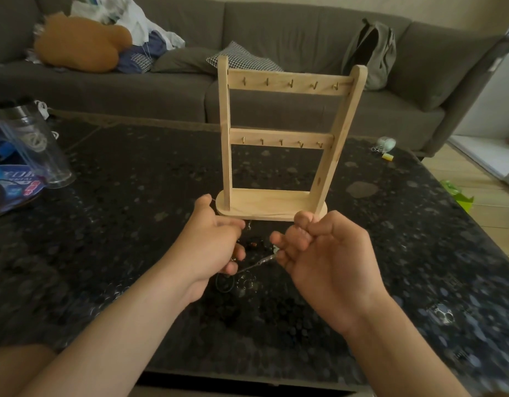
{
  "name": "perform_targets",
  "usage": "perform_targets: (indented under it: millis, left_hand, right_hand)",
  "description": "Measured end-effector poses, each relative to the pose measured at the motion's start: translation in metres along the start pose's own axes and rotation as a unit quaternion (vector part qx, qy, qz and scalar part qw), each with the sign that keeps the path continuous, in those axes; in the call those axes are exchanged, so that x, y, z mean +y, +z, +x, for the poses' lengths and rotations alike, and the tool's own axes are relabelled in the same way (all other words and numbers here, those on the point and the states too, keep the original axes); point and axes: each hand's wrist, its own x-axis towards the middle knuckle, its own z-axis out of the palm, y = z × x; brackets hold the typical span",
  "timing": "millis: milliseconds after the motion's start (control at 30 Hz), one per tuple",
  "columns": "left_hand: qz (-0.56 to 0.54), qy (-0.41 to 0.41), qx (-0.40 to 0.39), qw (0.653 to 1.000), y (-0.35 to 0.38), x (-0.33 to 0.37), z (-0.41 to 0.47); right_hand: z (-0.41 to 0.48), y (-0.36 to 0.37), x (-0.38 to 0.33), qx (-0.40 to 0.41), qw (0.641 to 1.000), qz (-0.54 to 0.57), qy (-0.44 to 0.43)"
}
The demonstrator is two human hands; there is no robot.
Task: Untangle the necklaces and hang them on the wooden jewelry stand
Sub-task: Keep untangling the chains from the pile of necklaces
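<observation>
The wooden jewelry stand (282,138) is upright on the table (133,196), its bars running left to right. Before its base the left hand (213,245) and right hand (322,253) — fingers curled — pinch the tangled necklaces (259,263), stretched slantwise between them.

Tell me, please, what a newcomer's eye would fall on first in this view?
The wooden jewelry stand stands upright mid-table, both rows of hooks bare. Just in front of it, the left hand and right hand pinch the tangled necklaces between them above the dark speckled table. Behind, an orange plush toy lies at the left end of the grey sofa.
</observation>
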Motion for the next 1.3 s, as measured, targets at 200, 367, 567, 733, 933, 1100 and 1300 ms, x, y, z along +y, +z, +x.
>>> perform_targets:
  millis: [200, 367, 567, 733, 933, 1100, 1300]
  left_hand:
    - [0.011, -0.023, 0.046, 0.999, -0.003, -0.003, 0.007]
    - [0.015, -0.023, 0.071, 0.997, -0.003, -0.002, 0.010]
    - [0.017, -0.012, 0.095, 0.995, -0.007, -0.003, 0.013]
    - [0.047, -0.011, 0.087, 0.995, -0.008, -0.004, 0.013]
    - [0.034, -0.018, 0.093, 0.995, -0.011, -0.005, 0.015]
    - [0.050, -0.032, 0.093, 0.994, -0.012, -0.008, 0.021]
    - [0.056, -0.027, 0.125, 0.990, -0.014, -0.010, 0.023]
  right_hand:
    - [0.005, -0.002, -0.003, 0.100, 0.992, 0.069, -0.014]
    - [0.009, -0.007, -0.004, 0.200, 0.977, 0.041, -0.062]
    - [0.011, -0.021, -0.008, 0.288, 0.954, -0.009, -0.084]
    - [0.012, -0.025, -0.007, 0.296, 0.951, -0.004, -0.091]
    - [0.012, -0.028, -0.007, 0.295, 0.951, -0.011, -0.095]
    - [0.012, -0.028, -0.006, 0.299, 0.949, -0.017, -0.092]
    - [0.014, -0.030, -0.004, 0.340, 0.935, -0.045, -0.085]
